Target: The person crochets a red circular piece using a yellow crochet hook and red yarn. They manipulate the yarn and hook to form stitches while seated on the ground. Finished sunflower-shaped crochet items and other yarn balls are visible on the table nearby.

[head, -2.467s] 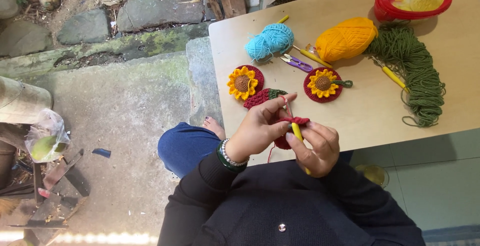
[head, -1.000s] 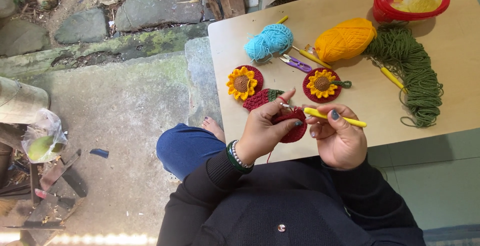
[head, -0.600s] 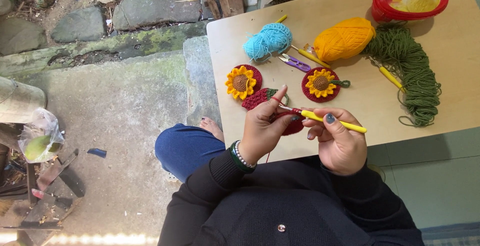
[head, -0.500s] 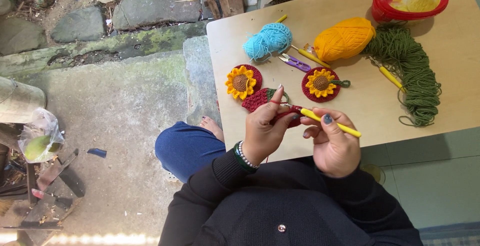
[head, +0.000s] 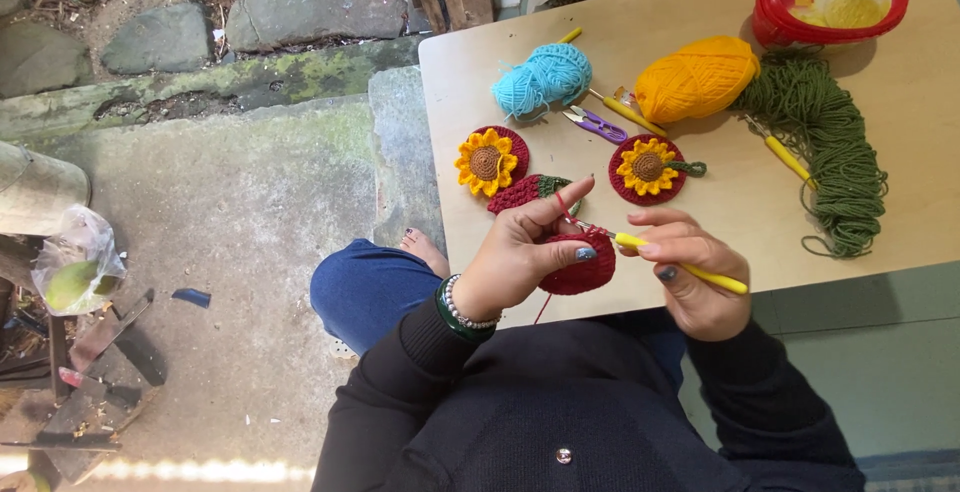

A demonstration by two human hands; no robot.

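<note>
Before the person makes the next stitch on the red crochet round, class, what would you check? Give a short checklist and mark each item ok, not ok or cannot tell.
1. Left hand grips the red crochet round: ok, thumb on top of it.
2. Right hand holds the yellow crochet hook: ok.
3. Hook tip meets the round's edge: ok, it touches the upper rim.
4. Red yarn runs over the raised left forefinger: ok.
5. A loop sits on the hook: cannot tell, too small.
6. Purple snips lie apart from the hands on the table: ok.
</note>
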